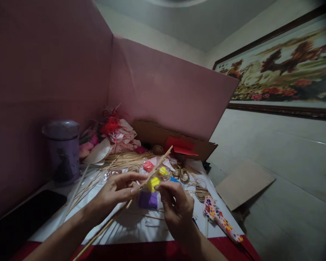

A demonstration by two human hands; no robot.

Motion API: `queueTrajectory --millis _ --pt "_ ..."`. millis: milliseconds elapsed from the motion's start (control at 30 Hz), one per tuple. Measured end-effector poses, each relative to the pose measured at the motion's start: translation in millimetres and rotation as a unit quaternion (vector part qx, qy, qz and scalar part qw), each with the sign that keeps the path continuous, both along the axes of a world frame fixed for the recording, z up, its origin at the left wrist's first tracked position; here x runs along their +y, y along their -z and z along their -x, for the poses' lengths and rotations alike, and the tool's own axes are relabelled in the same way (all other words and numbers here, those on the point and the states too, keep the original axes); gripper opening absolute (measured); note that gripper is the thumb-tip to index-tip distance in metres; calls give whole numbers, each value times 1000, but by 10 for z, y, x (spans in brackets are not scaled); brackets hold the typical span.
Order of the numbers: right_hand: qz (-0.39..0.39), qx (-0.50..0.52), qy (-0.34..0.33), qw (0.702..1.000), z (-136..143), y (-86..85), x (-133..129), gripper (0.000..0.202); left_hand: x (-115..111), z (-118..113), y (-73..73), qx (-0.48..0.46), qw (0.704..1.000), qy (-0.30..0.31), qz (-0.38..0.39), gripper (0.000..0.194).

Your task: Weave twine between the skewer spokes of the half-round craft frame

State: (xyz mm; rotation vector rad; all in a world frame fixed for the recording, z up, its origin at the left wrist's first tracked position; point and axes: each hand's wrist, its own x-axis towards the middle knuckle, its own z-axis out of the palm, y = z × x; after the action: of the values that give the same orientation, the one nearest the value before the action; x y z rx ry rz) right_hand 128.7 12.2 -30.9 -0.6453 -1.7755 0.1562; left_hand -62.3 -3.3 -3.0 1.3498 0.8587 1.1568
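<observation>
One head-worn camera looks from above and behind the left hand [115, 190] and right hand [178, 210], forward and down over the table [159, 235]. The hands are near; the wide view reaches beyond them up to the ceiling [179, 27] and, to their right, a wall picture [285, 69].

Dim overall; darkest at far left. Soft, streaky shadows on white sheet [143, 235] below left hand [114, 190]. Weak sheen on tumbler lid [61, 127]. Wide-angle stretch toward edges, framed picture [282, 69] skewed; upper-right corner vignetted. Fine detail soft.
</observation>
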Motion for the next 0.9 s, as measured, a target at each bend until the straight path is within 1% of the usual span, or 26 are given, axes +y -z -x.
queueTrajectory --millis 67,167,300,400,533,600,733,833,900 --pt "-24 0 1 1000 -14 -7 -6 26 4 -1 41 -4 1000 6 6 38" --pt "-50 20 13 998 -32 -26 -10 31 21 -3 113 -4 1000 22 -8 37" --pt "-93 27 30 995 -54 -12 -15 36 12 -41 144 -14 998 64 -16 36" --pt "-95 34 40 994 -71 41 -19 39 -9 -76 141 -12 996 81 -25 34" --pt "-93 32 46 994 -96 116 -11 41 -14 -96 163 0 996 75 -54 31" --pt "-90 37 28 995 -99 131 -1 41 -15 -103 170 13 995 76 -65 30" --pt "-71 49 -29 996 -78 121 5 39 -42 -136 146 24 993 78 -80 26" --pt "-67 60 -36 995 -54 109 -7 37 -73 -167 133 12 994 63 -83 25" --pt "-66 68 -36 995 -41 112 -17 35 -88 -183 146 20 993 57 -100 25"
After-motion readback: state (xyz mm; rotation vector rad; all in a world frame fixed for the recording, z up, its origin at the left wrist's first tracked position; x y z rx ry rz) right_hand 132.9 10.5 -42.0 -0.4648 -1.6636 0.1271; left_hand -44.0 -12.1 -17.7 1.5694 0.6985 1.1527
